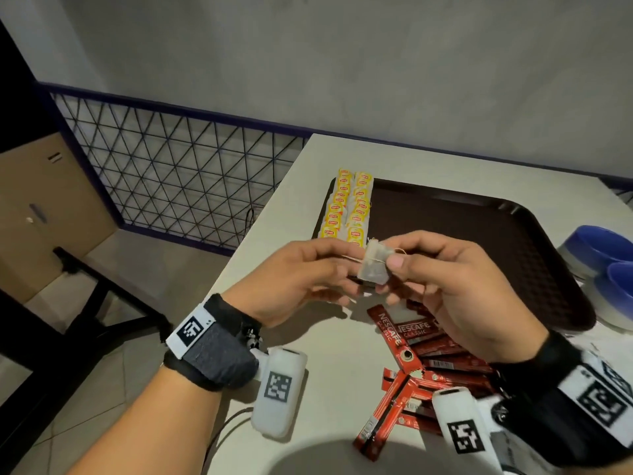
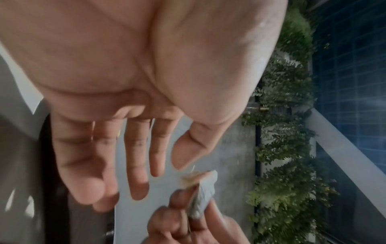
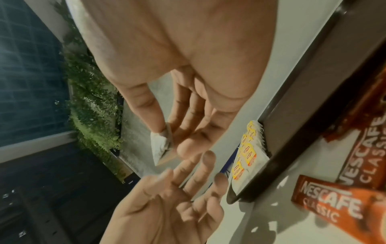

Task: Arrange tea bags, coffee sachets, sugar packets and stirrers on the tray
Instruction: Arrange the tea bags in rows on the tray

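A pale tea bag (image 1: 373,265) with a thin string is held above the table's near side. My right hand (image 1: 385,269) pinches it between thumb and fingers; the right wrist view shows the thumb pressed on the tea bag (image 3: 160,145). My left hand (image 1: 339,269) is just left of it with fingers straight and spread, thumb tip close to the bag's top (image 2: 203,193). Two rows of yellow-tagged tea bags (image 1: 346,207) lie along the left side of the dark brown tray (image 1: 445,234). Red coffee sachets (image 1: 421,358) lie in a loose heap on the table under my right wrist.
Blue bowls (image 1: 603,248) stand at the right of the tray. The white table (image 1: 308,337) ends at its left edge just beside my left wrist, with floor below. A wire mesh fence (image 1: 171,166) and a cardboard box (image 1: 44,207) are at the left.
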Action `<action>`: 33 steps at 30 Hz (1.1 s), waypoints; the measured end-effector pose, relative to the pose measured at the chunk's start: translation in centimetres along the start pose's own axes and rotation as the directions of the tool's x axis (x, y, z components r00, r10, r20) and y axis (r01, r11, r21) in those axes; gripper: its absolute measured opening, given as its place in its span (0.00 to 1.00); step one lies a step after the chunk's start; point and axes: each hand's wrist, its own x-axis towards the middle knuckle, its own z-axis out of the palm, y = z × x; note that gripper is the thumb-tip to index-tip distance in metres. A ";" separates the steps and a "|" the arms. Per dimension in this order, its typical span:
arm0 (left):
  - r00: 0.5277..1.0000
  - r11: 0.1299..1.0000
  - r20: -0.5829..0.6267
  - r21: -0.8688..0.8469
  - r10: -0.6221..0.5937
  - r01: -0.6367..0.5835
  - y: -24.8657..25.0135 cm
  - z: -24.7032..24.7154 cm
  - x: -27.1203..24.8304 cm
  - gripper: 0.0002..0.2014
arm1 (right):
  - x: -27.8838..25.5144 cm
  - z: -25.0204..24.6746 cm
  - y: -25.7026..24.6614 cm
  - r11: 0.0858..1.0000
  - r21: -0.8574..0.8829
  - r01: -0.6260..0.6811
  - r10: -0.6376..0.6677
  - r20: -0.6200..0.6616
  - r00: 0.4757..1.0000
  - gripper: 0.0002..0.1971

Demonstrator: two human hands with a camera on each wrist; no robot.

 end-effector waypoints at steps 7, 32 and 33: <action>0.999 0.996 -0.033 -0.087 0.029 -0.032 -0.1 1.0 0.2 0.17 | 0.5 -0.1 2.0 1.000 -0.013 0.006 -0.007 -0.063 0.998 0.10; 0.890 0.934 -0.286 0.147 0.355 -0.325 -0.3 0.9 0.4 0.12 | 1.3 0.8 1.0 0.939 -0.308 0.155 -0.212 -0.160 0.964 0.05; 0.884 0.930 -0.291 0.155 0.365 -0.333 -0.3 1.0 0.4 0.11 | 1.4 0.8 1.0 0.938 -0.312 0.151 -0.209 -0.161 0.965 0.05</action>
